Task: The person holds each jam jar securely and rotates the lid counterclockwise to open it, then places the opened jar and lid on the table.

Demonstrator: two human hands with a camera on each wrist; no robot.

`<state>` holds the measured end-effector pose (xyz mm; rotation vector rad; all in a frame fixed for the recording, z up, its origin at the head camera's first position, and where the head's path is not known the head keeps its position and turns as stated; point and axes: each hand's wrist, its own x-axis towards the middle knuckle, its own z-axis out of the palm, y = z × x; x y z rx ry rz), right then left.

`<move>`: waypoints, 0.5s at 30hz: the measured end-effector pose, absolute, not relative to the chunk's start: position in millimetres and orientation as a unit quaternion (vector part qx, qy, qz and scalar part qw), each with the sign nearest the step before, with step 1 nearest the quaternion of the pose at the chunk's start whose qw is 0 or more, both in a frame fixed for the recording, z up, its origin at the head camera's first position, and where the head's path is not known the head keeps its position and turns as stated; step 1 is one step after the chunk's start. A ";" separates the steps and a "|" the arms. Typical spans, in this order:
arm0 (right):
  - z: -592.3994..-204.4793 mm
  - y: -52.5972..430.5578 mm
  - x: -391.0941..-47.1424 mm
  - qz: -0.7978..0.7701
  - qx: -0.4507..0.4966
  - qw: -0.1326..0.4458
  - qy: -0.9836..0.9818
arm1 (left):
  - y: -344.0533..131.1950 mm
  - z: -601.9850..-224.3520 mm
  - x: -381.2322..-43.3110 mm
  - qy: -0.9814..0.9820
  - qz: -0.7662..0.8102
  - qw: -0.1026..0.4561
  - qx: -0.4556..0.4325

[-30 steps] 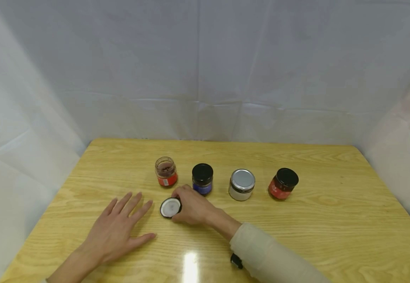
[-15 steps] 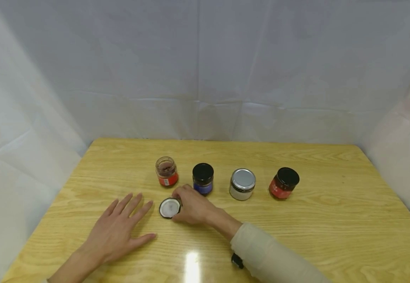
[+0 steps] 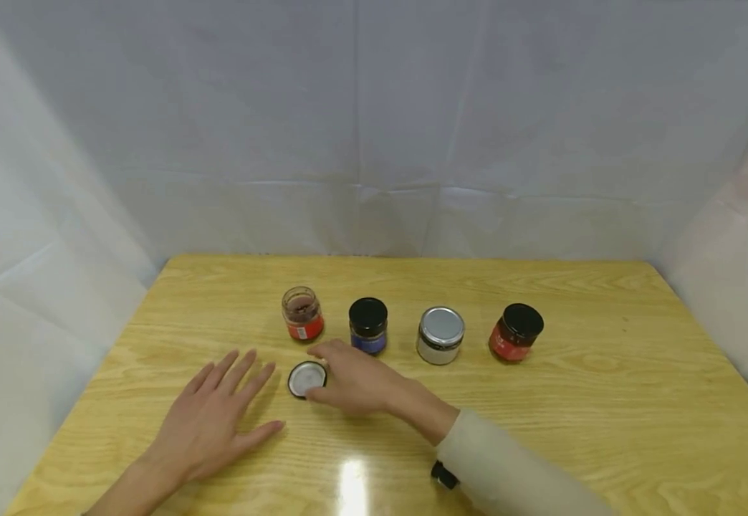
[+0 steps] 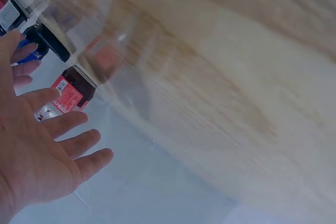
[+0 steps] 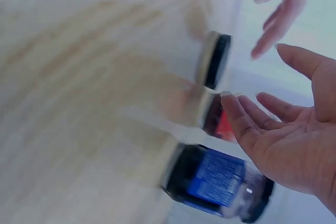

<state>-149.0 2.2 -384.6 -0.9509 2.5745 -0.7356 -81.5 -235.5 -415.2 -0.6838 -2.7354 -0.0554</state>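
Observation:
A jar lid [image 3: 301, 375] lies upside down on the table, its pale inside facing up and its rim dark. My right hand [image 3: 360, 381] is just right of the lid, fingers spread loosely around its edge. In the right wrist view the lid [image 5: 222, 62] stands apart from the relaxed fingers of that hand [image 5: 294, 140]. My left hand [image 3: 203, 426] rests with spread fingers on the table left of the lid, holding nothing. Behind the lid is a lidless glass jar [image 3: 305, 328] with a red label and some dark residue inside.
To the right of the lidless jar stand a blue-labelled jar [image 3: 369, 341] with a black lid, a pale jar [image 3: 440, 351] with a silver lid, and a red-labelled jar [image 3: 511, 348] with a black lid. White sheeting [image 3: 284, 129] hangs behind the wooden table [image 3: 574, 416].
The lid has gone from tilted in my right hand to flat on the table. My right fingers have let go of it and loosened. The left hand has stayed in place.

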 end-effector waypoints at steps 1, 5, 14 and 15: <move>-381.0 4.3 -148.2 -0.258 -0.337 0.146 0.893 | -235.0 -414.4 -81.7 -0.957 -0.020 0.164 -0.240; -366.6 15.6 -144.0 -0.268 -0.372 0.126 0.879 | -232.3 -409.6 -82.4 -0.954 -0.023 0.175 -0.243; -346.6 51.5 -143.0 -0.226 -0.446 0.027 0.865 | -223.4 -397.0 -85.3 -0.949 -0.025 0.189 -0.251; -345.7 55.3 -143.9 -0.220 -0.449 0.012 0.866 | -222.5 -396.1 -85.5 -0.948 -0.025 0.192 -0.252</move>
